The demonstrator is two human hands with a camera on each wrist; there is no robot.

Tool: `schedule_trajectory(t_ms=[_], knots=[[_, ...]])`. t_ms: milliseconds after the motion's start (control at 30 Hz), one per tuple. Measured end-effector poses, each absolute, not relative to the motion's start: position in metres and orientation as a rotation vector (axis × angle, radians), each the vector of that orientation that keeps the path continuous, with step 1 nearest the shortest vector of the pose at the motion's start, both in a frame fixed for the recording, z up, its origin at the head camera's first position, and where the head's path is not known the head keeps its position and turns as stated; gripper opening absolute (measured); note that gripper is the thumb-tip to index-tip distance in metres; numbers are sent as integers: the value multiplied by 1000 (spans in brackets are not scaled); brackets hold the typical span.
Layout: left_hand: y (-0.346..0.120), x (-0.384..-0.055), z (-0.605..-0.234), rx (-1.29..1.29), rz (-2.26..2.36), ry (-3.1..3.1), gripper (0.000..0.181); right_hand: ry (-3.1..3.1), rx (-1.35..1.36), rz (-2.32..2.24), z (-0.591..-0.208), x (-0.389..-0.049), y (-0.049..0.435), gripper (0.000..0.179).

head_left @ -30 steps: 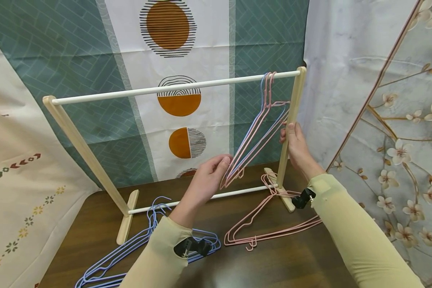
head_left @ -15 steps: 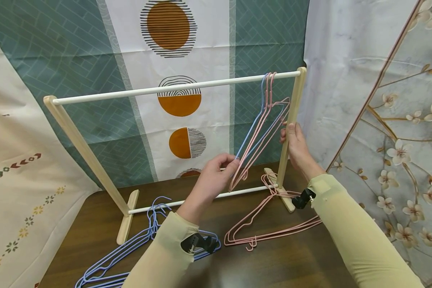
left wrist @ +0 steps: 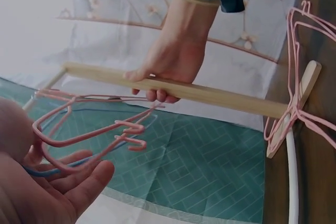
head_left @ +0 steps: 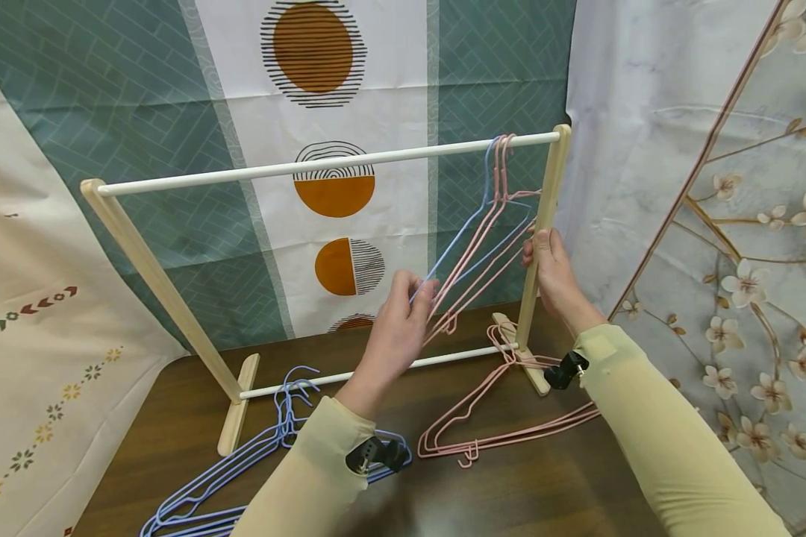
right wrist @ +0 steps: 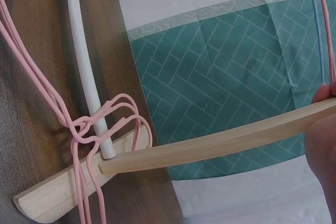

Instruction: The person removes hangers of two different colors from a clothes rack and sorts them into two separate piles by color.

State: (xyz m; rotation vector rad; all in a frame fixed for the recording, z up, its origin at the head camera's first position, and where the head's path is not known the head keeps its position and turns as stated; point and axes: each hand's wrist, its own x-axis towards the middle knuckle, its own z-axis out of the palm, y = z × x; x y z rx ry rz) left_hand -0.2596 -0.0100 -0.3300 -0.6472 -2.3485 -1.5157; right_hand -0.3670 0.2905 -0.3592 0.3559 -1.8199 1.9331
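A blue hanger (head_left: 457, 240) and pink hangers (head_left: 472, 248) hang close together from the white top rail (head_left: 336, 162), near its right end. My left hand (head_left: 398, 321) holds the lower left corner of the blue hanger between thumb and fingers. In the left wrist view, a pink hanger (left wrist: 79, 141) overlaps those fingers, its small hooks pointing away from the palm. My right hand (head_left: 557, 280) grips the rack's right wooden post (head_left: 551, 186), thumb on the near side and fingers curled behind it.
Several blue hangers (head_left: 218, 477) lie on the brown table (head_left: 483, 500) at front left, partly hidden by the left sleeve. Pink hangers (head_left: 504, 444) lie at right, their hooks over the lower rail (head_left: 453, 359) by the rack's right foot (head_left: 539, 379). Patterned cloths (head_left: 504, 82) surround the table.
The left hand has shifted right and slightly up, then back left, drawing the blue hanger's lower corner away from the pink ones. The right hand stays on the post.
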Motion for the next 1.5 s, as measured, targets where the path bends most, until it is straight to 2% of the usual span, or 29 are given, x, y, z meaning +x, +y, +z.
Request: schedule_trajectory(t_ms=[67, 300, 467, 733, 867, 1067, 1267, 1500], knots=[[-10, -260, -331, -676, -1448, -2343, 20, -1820, 357, 1933, -359, -367, 290, 34], [-10, -260, -332, -726, -1229, -2304, 34, -1838, 355, 1931, -359, -366, 290, 38], [-9, -259, -331, -737, -1196, -2241, 33, -1857, 345, 1912, -360, -365, 289, 37], [-8, -255, -325, -740, -1207, -2131, 32, -1838, 359, 1912, -362, -367, 290, 48], [-10, -254, -322, -723, -1189, -2109, 30, -1841, 353, 1910, -362, -367, 290, 45], [-18, -254, -321, -684, -1205, -2098, 31, -1825, 342, 1920, -362, -368, 290, 32], [-29, -249, -319, -640, -1226, -2083, 32, -1833, 333, 1921, -361, -367, 290, 29], [-42, -245, -318, -617, -1246, -2066, 33, -1837, 337, 1918, -359, -366, 290, 41]])
